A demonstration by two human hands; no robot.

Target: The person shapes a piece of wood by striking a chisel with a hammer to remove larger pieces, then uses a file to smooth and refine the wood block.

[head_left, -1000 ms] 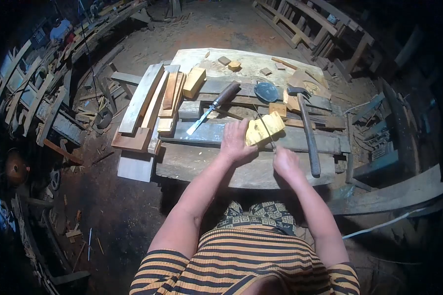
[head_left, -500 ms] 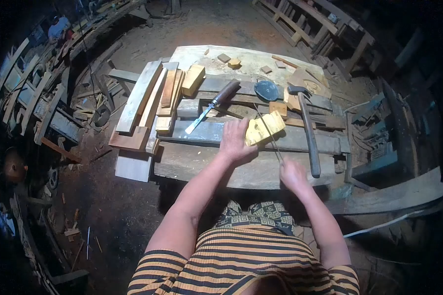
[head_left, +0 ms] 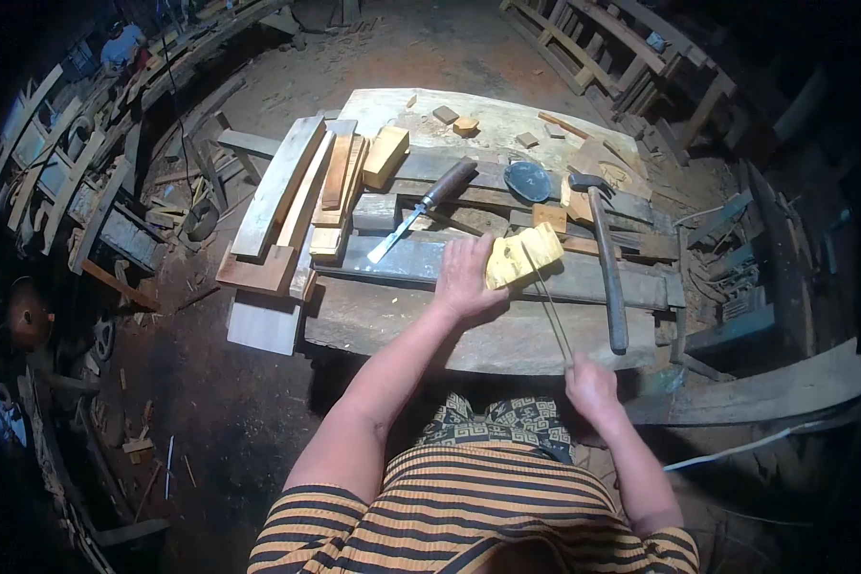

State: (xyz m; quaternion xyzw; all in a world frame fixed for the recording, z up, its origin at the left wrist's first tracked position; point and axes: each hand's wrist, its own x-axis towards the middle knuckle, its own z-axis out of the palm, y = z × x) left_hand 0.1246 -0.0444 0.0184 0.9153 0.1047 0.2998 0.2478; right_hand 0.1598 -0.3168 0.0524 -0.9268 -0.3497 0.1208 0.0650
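My left hand [head_left: 468,279] is pressed on the left end of a yellow wooden block [head_left: 536,251], holding it on the bench [head_left: 392,320]. In my right hand [head_left: 591,385], closed near the bench's front edge, is the end of a long thin tool [head_left: 555,320], whose far end lies across the block. Whether it is a file or a blade I cannot tell. A chisel [head_left: 421,212] with a wooden handle rests behind my left hand. To the right of the block lies a hammer [head_left: 606,263].
A dark round dish [head_left: 527,180] and small wood pieces [head_left: 465,125] lie farther back on the bench. Boards [head_left: 282,191] are stacked at its left. Timber racks [head_left: 631,48] stand back right. A person [head_left: 122,46] is far off at the upper left.
My right hand has moved toward my body and slightly right, drawing the thin tool back across the block. My left hand still holds the block. The view has shifted slightly.
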